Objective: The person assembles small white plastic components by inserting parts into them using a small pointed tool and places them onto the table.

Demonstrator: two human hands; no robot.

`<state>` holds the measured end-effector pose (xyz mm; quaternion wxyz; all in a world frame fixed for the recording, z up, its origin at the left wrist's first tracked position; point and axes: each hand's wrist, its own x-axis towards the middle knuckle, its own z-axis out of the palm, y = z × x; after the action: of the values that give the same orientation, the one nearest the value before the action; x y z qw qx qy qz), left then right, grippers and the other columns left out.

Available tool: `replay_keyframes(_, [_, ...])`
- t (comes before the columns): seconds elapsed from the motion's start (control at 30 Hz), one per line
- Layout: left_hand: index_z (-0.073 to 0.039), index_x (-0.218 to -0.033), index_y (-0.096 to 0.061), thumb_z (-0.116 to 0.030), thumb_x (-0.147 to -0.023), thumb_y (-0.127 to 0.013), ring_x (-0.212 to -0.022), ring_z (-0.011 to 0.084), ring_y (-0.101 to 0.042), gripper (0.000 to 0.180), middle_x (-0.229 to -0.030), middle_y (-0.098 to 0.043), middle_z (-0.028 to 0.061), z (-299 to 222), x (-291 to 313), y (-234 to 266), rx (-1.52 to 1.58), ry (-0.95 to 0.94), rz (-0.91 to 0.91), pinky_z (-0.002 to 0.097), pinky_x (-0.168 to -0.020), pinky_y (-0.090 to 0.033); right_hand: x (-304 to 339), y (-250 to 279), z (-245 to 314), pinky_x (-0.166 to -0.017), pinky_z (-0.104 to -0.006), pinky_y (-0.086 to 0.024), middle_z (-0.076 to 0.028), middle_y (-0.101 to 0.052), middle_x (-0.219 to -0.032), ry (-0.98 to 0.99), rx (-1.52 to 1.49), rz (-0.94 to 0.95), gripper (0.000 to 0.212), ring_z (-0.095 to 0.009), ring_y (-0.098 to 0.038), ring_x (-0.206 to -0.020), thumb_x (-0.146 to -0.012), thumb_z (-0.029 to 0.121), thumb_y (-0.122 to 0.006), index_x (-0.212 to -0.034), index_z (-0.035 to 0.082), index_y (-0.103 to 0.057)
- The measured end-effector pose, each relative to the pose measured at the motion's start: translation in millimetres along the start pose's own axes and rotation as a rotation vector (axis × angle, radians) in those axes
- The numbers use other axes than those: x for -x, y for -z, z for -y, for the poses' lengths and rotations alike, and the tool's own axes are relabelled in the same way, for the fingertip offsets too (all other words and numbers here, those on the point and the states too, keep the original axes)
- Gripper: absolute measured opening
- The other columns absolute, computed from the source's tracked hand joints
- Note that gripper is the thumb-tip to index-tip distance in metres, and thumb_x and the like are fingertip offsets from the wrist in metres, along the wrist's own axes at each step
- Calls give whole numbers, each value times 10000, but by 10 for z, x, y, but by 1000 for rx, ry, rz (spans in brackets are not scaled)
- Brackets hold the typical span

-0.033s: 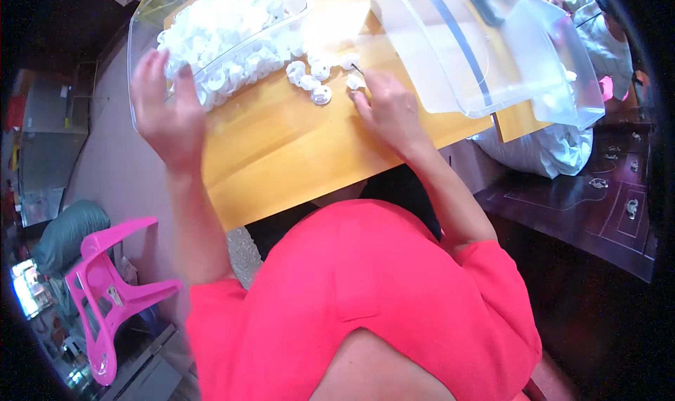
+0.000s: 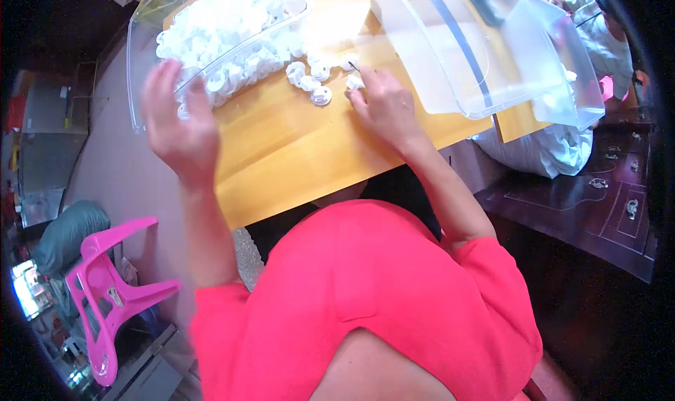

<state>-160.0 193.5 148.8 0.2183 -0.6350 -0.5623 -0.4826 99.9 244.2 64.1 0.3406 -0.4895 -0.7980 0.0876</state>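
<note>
My left hand is raised at the near left edge of a clear plastic bin heaped with small white plastic parts. It is smeared by motion, but its thumb and fingers stand apart with nothing between them. Over the table my right hand is closed around a thin dark pointed tool, whose handle is hidden in the fingers. By its tip lies a white piece, and another white part sits against the fingertips. Several more round white parts lie loose just to the left.
A frosted clear bin with a dark blue stripe stands to the right on the wooden table. Beyond it are a smaller clear container and a person. A pink plastic stool is on the floor at left.
My left hand has shifted to the right and slightly nearer me along the bin's edge. The right hand, still with the tool, has barely moved.
</note>
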Motion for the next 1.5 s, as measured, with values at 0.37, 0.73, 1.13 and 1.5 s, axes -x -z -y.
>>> replay_keyframes(0.37, [50,-1076,-617,-20,-888,-617,-866,134,-602,201,-1003,-636,99,-768,982,-161,916,881,398,245,-744,-498,-56,307,110,-464,-192,-376,-9,-613,-712,-629,-948,519,234,-39,-471,-536,-881,176,-629,-994,-24,-675])
replay_keyframes(0.73, [39,-1097,-617,-21,-874,-635,-797,114,-616,232,-930,-664,68,-858,1054,-192,1185,1143,455,236,-701,-519,223,352,539,-706,-242,-496,-43,-668,-820,-602,-1161,575,277,-84,-591,-760,-879,176,-653,-1035,-52,-662])
replay_keyframes(1.13, [1,-935,-626,164,-708,-655,-813,250,-596,281,-926,-597,144,-764,971,-88,746,212,269,297,-685,-494,136,524,650,-491,-164,-352,16,-584,-763,-754,-1196,700,289,-14,-463,-583,-864,153,-674,-1090,-24,-639])
replay_keyframes(1.5, [63,-1124,-616,-74,-917,-589,-906,149,-611,250,-1015,-663,112,-828,1078,53,1329,1187,406,265,-844,-478,270,460,768,-609,-186,-441,-11,-625,-836,-638,-1277,558,248,-47,-551,-717,-866,56,-628,-1090,-51,-632])
